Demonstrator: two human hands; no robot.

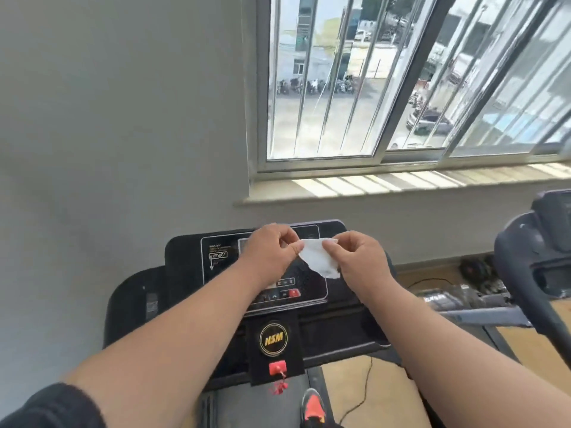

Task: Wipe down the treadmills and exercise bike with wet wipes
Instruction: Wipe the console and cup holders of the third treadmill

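A black treadmill console (188, 264) stands right in front of me, with a display panel, buttons and a red safety key (277, 367) below a round yellow logo. Both hands hover above the console and hold one white wet wipe (319, 257) between them. My left hand (268, 254) pinches the wipe's left corner. My right hand (360, 261) pinches its right edge, and the wipe hangs partly unfolded under the fingers. The hands cover much of the display.
A second dark treadmill (531, 261) stands to the right, its frame reaching across the wooden floor. A grey wall lies behind, with a barred window and sill (401, 183) above. A black cable (366, 393) runs on the floor. My orange shoe (313, 407) rests on the belt.
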